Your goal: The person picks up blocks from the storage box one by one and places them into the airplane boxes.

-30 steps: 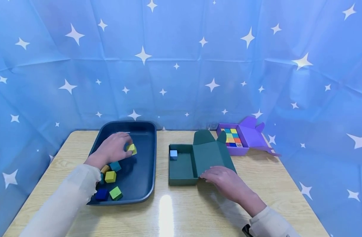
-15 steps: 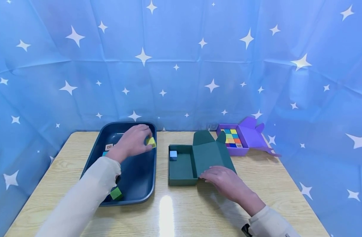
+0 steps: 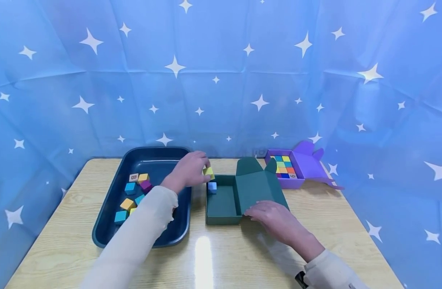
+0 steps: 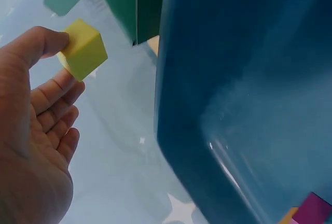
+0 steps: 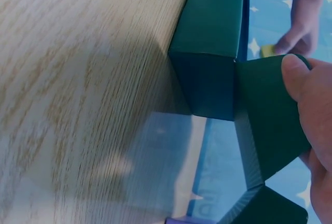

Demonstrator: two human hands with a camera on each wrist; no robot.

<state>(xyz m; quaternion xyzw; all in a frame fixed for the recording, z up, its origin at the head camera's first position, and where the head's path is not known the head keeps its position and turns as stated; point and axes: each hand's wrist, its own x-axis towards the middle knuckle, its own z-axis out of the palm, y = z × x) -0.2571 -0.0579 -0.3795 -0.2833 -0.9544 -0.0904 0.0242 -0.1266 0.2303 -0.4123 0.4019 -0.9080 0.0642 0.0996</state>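
My left hand (image 3: pixel 189 170) pinches a yellow cube (image 3: pixel 208 172) between thumb and fingertips, above the back left corner of the green box (image 3: pixel 224 220). In the left wrist view the yellow cube (image 4: pixel 83 52) sits between thumb and forefinger, with the other fingers loosely bent. One light blue cube (image 3: pixel 212 188) lies inside the box at its left wall, just below the held cube. My right hand (image 3: pixel 277 222) grips the near side of the box's opened lid (image 3: pixel 260 186). Seen from the right wrist, the thumb presses on a green flap (image 5: pixel 270 115); the fingers behind it are mostly hidden.
On the left stands a dark blue tray (image 3: pixel 159 155) with several loose cubes, among them a teal cube (image 3: pixel 121 217) and a purple cube (image 3: pixel 146 186). A purple box (image 3: pixel 291 184) packed with coloured cubes lies open at the back right. Starry cloth (image 3: pixel 221 100) hangs behind the table.
My left hand has carried the yellow cube rightward from over the tray, across its rim, to the green box's corner. The right hand has stayed on the lid.
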